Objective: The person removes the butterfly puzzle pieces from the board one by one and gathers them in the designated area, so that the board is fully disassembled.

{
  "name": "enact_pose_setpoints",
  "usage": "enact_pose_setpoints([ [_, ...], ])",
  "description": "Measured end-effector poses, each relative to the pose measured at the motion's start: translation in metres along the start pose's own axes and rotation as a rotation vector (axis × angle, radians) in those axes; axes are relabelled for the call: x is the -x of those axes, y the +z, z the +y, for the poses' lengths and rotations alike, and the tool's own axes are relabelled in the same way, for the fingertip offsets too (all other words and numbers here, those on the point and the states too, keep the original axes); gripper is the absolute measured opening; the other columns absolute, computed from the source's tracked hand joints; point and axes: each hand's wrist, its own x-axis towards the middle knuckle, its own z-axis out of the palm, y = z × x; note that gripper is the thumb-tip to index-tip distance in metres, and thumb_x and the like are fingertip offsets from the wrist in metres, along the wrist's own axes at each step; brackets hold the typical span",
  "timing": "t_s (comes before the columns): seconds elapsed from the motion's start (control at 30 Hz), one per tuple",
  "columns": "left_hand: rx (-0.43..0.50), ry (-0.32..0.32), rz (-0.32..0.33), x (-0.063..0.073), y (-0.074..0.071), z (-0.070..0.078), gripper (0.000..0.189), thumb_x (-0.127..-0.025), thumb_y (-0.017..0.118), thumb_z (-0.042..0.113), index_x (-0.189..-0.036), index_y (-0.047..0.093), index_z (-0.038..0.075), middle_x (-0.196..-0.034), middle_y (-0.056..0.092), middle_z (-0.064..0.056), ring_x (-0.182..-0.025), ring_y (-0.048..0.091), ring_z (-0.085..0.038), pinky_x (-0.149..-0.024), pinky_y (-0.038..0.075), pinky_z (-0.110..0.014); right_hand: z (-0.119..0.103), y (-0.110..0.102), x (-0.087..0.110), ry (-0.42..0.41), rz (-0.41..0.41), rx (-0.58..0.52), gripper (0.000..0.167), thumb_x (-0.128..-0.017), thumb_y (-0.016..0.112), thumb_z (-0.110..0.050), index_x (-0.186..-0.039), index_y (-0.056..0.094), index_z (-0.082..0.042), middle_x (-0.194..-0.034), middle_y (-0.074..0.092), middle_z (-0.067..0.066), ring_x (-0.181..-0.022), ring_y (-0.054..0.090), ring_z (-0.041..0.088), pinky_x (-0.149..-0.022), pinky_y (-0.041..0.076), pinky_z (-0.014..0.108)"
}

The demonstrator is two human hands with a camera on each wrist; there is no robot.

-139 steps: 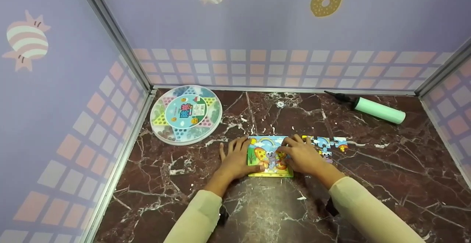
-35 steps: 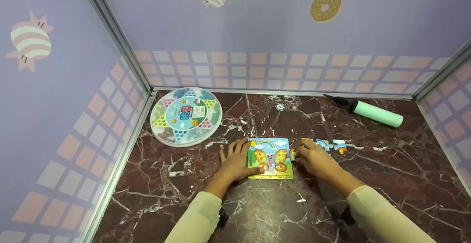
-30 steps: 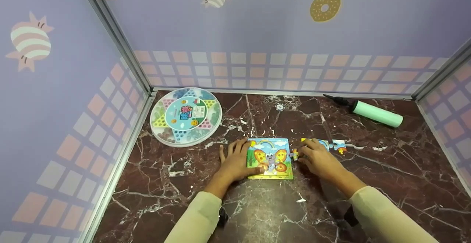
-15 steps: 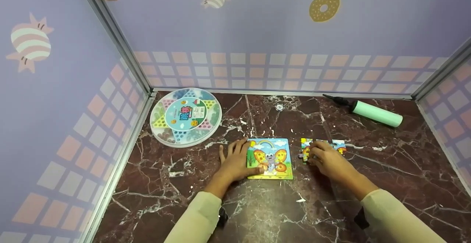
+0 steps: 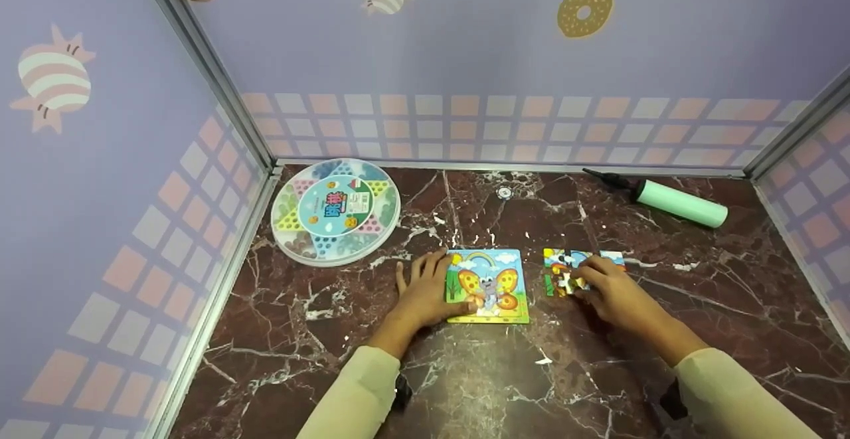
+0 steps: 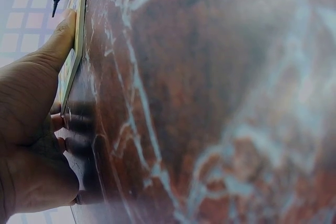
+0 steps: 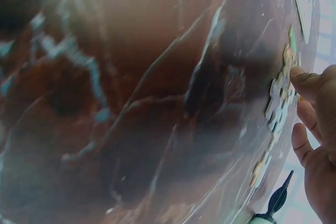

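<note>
In the head view a square picture puzzle (image 5: 488, 283) with a winged cartoon mouse lies flat on the dark marble table. My left hand (image 5: 425, 293) rests at its left edge, the thumb lying over the lower left of the picture and the fingers stretched along the side. To the right is a cluster of jigsaw pieces (image 5: 556, 258), with rainbow and yellow parts showing. My right hand (image 5: 614, 293) pinches a jigsaw piece (image 5: 568, 284) at the cluster's near side and hides part of the cluster. In the right wrist view, the fingertips (image 7: 299, 72) are right at the pieces.
A round Chinese checkers set (image 5: 335, 213) lies at the back left. A mint-green hand pump (image 5: 680, 204) with a black nozzle lies at the back right, and a small round chip (image 5: 505, 193) near the back wall. Patterned walls enclose the table on three sides.
My right hand has left the puzzle board and moved right with jigsaw pieces, which now lie by the others. A green piece shows at the cluster's near left. The left hand has stayed put.
</note>
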Motion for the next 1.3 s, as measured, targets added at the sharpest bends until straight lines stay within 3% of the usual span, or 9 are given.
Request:
enact_pose_setpoints([
  [0.33, 0.001, 0.007, -0.018, 0.003, -0.003, 0.003, 0.123, -0.08, 0.081, 0.081, -0.175, 0.031, 0.022, -0.185, 0.024, -0.002, -0.171, 0.016, -0.037, -0.133, -0.006, -0.077, 0.018, -0.01, 0.021, -0.033, 0.059, 0.021, 0.035, -0.083, 0.091, 0.005, -0.115, 0.08, -0.006, -0.112, 0.071, 0.009, -0.101, 0.069, 0.028, -0.086, 0.061, 0.051],
  [0.53, -0.009, 0.01, -0.018, 0.006, -0.009, 0.009, 0.118, -0.083, 0.081, 0.078, -0.174, 0.032, 0.02, -0.184, 0.026, -0.003, -0.17, 0.018, -0.037, -0.133, 0.0, -0.079, 0.035, -0.017, 0.037, -0.043, 0.07, 0.025, 0.042, -0.08, 0.091, 0.009, -0.116, 0.08, -0.008, -0.113, 0.072, 0.01, -0.104, 0.068, 0.028, -0.088, 0.058, 0.048],
  [0.73, -0.029, 0.004, -0.017, 0.009, -0.01, 0.011, 0.117, -0.085, 0.08, 0.079, -0.175, 0.032, 0.022, -0.184, 0.025, -0.002, -0.171, 0.018, -0.036, -0.133, 0.002, -0.079, 0.044, -0.02, 0.05, -0.006, 0.055, 0.045, 0.04, -0.08, 0.091, 0.008, -0.116, 0.08, -0.007, -0.12, 0.073, 0.015, -0.108, 0.067, 0.037, -0.088, 0.057, 0.06],
  [0.9, -0.022, 0.008, -0.01, 0.007, -0.008, 0.008, 0.117, -0.084, 0.081, 0.078, -0.174, 0.033, 0.021, -0.184, 0.026, -0.003, -0.17, 0.019, -0.036, -0.133, 0.001, -0.08, 0.047, -0.023, 0.054, 0.029, 0.035, 0.044, 0.035, -0.084, 0.089, 0.007, -0.116, 0.081, -0.007, -0.121, 0.073, 0.016, -0.108, 0.065, 0.036, -0.088, 0.055, 0.061],
  [1.3, 0.022, 0.028, 0.016, 0.003, -0.001, -0.001, 0.122, -0.079, 0.082, 0.081, -0.173, 0.034, 0.02, -0.184, 0.024, -0.003, -0.17, 0.018, -0.038, -0.132, -0.004, -0.079, 0.047, -0.021, 0.054, 0.015, 0.034, 0.054, 0.033, -0.084, 0.089, 0.006, -0.112, 0.082, -0.009, -0.114, 0.072, 0.011, -0.103, 0.065, 0.033, -0.085, 0.056, 0.057],
])
